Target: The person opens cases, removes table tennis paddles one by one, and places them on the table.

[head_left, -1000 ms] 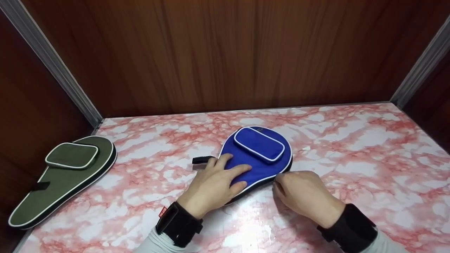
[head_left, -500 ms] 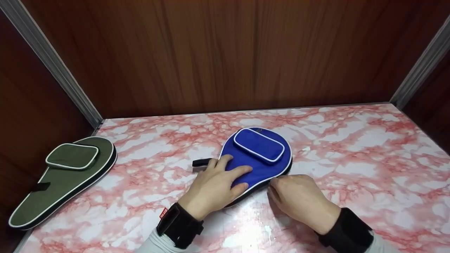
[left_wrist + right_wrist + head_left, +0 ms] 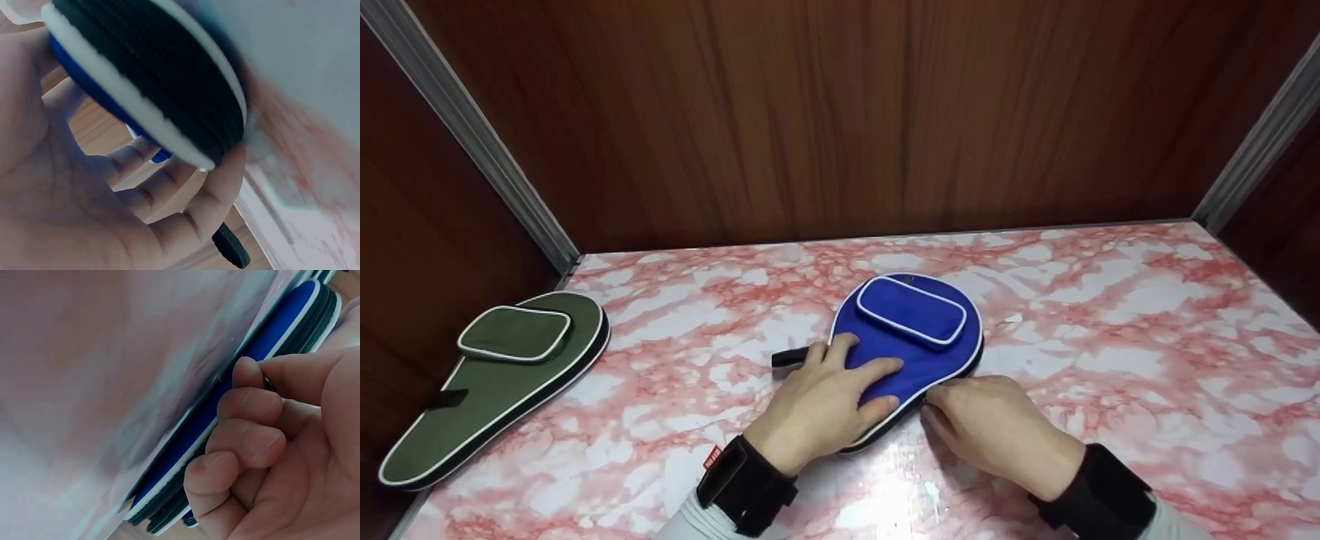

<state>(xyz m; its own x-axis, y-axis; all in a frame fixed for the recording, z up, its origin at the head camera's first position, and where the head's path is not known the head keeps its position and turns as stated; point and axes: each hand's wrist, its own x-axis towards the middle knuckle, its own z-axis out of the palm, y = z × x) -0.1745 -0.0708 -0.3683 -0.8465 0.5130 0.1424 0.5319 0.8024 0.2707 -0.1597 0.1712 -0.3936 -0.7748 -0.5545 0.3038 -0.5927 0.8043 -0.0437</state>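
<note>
- Right now the left hand (image 3: 823, 396) lies flat on top of the blue paddle case (image 3: 913, 352), fingers spread and fairly straight across the blue fabric, pressing it down rather than gripping it.
- Up close in the left wrist view, that same left hand (image 3: 84, 197) shows an open palm with the fingers (image 3: 169, 185) stretched under the blue paddle case (image 3: 152, 84), whose black zipper band runs between two white piped edges.
- Meanwhile the right hand (image 3: 997, 431) sits at the case's near right edge, fingers curled in tight against the rim.
- From the right wrist view, the right hand (image 3: 292, 455) has its fingertips (image 3: 250, 374) bunched together and pinched against the edge of the blue paddle case (image 3: 225, 410), right at the zipper line; what sits between thumb and forefinger is too small to make out.
- As for the blue case itself, it rests on the pink marbled tabletop (image 3: 1110, 337), about the middle, its round head pointing away from the person and its raised zip pocket (image 3: 911, 310) facing up.
- Just left of the left hand, a short black strap tab (image 3: 789, 357) sticks out from the side of the case onto the marble.
- Over at the far left, well apart from both hands, a green paddle case (image 3: 487, 382) lies flat at the table's edge, beside the dark wooden wall (image 3: 840, 112).
- Both wrists carry black bands (image 3: 746, 486).
</note>
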